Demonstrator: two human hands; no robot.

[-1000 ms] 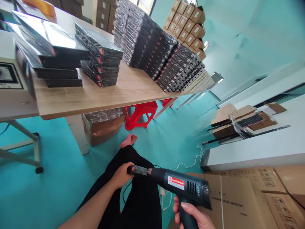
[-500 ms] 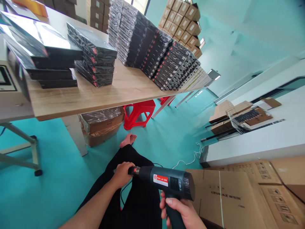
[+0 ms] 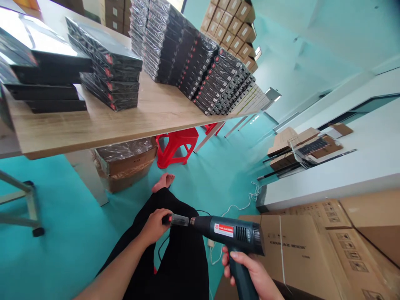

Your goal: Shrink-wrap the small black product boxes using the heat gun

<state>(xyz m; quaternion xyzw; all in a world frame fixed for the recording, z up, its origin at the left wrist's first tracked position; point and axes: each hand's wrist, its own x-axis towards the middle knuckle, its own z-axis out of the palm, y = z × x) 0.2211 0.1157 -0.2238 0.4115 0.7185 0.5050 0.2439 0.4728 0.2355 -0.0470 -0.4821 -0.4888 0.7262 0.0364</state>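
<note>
the right hand (image 3: 250, 273) is clamped around the grip of a dark heat gun (image 3: 233, 233) at about 5 o'clock in the view, its barrel pointing toward 9 o'clock. the left hand (image 3: 154, 225) is closed on the metal nozzle (image 3: 178, 220) at the gun's front end, over the person's black-clad lap. a white cord (image 3: 240, 204) trails across the teal floor (image 3: 62, 233) at 4 o'clock from the gun.

at 3 to 4 o'clock lie closed brown cardboard cartons (image 3: 312, 246), taped shut, so their contents cannot be told. at 12 o'clock a wooden table (image 3: 93, 125) carries stacks of flat black boxes in shiny wrap (image 3: 109, 71), with taller rows (image 3: 193, 54) farther along. under the table sits a carton (image 3: 125, 162) covered with plastic film, beside a red stool (image 3: 176, 143). at 1 o'clock, far off, closed brown cartons (image 3: 231, 29) are piled high. at 2 o'clock a white surface (image 3: 343, 171) holds opened flat cardboard packs (image 3: 309, 148), one showing a dark part inside.
</note>
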